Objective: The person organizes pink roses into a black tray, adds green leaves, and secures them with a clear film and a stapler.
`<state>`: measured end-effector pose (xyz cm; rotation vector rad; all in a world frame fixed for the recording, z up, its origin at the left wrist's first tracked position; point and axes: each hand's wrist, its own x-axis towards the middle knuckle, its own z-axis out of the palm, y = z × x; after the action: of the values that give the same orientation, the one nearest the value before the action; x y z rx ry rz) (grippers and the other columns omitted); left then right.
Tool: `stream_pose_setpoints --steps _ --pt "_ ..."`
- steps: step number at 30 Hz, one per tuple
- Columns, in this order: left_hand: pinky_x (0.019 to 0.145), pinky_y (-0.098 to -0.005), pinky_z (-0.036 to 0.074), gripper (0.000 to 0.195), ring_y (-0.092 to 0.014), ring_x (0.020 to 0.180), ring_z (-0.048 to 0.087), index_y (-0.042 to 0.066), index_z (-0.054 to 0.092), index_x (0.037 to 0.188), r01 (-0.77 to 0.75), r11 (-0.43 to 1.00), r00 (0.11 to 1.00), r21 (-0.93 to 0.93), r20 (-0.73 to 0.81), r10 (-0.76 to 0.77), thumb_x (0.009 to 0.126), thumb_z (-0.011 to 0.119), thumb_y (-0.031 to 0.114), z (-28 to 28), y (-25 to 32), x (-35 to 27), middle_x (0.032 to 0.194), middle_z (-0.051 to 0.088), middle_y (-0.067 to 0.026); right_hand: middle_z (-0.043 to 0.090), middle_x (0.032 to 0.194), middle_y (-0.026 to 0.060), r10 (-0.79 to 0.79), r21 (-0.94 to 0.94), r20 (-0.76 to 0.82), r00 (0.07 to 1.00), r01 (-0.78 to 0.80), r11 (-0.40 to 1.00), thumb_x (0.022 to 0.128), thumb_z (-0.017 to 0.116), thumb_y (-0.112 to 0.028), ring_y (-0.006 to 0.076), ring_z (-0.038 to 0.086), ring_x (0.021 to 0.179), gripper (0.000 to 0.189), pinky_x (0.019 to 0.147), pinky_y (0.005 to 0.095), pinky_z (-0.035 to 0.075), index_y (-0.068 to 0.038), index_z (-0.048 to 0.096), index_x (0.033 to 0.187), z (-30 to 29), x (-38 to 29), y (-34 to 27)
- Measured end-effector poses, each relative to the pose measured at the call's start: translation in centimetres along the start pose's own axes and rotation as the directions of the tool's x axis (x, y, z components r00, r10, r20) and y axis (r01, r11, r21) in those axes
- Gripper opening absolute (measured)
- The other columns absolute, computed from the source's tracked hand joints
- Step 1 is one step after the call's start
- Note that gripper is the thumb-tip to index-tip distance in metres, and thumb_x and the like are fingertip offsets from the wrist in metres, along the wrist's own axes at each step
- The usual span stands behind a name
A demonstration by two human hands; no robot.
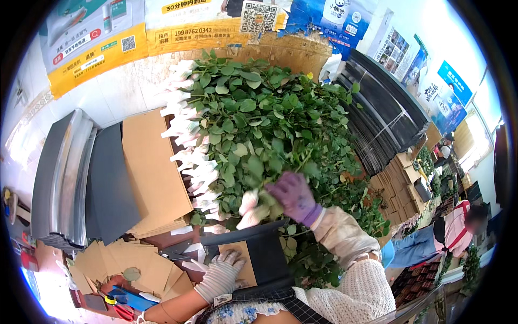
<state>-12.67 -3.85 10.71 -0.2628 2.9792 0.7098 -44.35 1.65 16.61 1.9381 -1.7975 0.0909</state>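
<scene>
My right hand (292, 197), in a purple glove, is closed around leafy stems, a little blurred. Beside it are flower heads in white net sleeves (249, 210), above the top edge of a black sheet (272, 259). In a striped, pale glove, my left hand (222, 273) lies with spread fingers on a small brown cardboard piece (247, 259) on that sheet. Beyond both hands is a big heap of green leafy stems (275, 117), with more net-sleeved flower heads (202, 174) lined up along its left side.
Brown cardboard sheets (153, 162) and dark sheets (109, 182) stand at the left. Small cardboard pieces (141, 267), red-handled scissors (123, 312) and a blue box (131, 299) lie lower left. Black sheets (380, 109) are stacked at the right. A person (453, 233) stands farther right.
</scene>
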Motion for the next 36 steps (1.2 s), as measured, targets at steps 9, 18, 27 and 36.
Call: stream_pose_setpoints --steps 9,18,27,36 --pt "0.109 -0.0474 0.033 0.068 -0.031 0.136 0.036 0.01 0.054 0.13 0.015 0.997 0.997 0.077 0.07 -0.02 0.076 0.069 0.049 -1.3 0.6 0.1 0.144 0.042 -0.0128 0.054 0.123 0.0087 0.194 0.171 -0.096 0.976 -0.176 0.969 0.078 0.062 -0.019 0.0292 0.052 0.112 0.049 0.093 0.0447 0.041 -0.014 0.053 0.126 4.1 8.2 2.5" --pt "0.093 -0.0437 0.046 0.045 -0.033 0.11 0.057 0.006 0.06 0.113 -0.224 0.962 0.945 -0.156 -0.277 0.175 0.081 0.069 0.035 -5.1 -0.6 -0.5 0.118 0.06 -0.0168 0.059 0.104 0.0072 0.18 0.199 -0.064 0.982 -0.164 0.966 0.074 0.063 -0.015 0.0289 0.057 0.096 0.051 0.083 0.0428 0.044 -0.017 0.055 0.125 4.7 5.0 1.2" --pt "0.073 -0.0375 0.054 0.05 -0.016 0.085 0.061 0.007 0.055 0.123 0.089 -0.182 0.934 -0.979 0.145 -0.326 0.097 0.049 0.048 -15.4 -4.9 15.7 0.096 0.064 -0.0058 0.061 0.11 0.0066 0.186 0.226 -0.061 0.981 -0.167 0.96 0.065 0.073 -0.013 0.028 0.058 0.102 0.062 0.088 0.0417 0.044 -0.018 0.055 0.125 1.7 4.5 1.3" --pt "0.06 -0.0312 0.049 0.041 -0.022 0.073 0.062 -0.002 0.054 0.122 0.431 0.019 0.894 -0.902 0.424 -0.143 0.088 0.066 0.018 -12.6 -13.0 15.6 0.091 0.063 -0.0164 0.054 0.129 0.0165 -0.055 0.454 -0.719 0.693 0.529 0.717 0.084 0.07 -0.031 0.0306 0.059 0.111 0.055 0.084 0.0415 0.054 -0.003 0.053 0.128 1.6 -2.6 11.3"
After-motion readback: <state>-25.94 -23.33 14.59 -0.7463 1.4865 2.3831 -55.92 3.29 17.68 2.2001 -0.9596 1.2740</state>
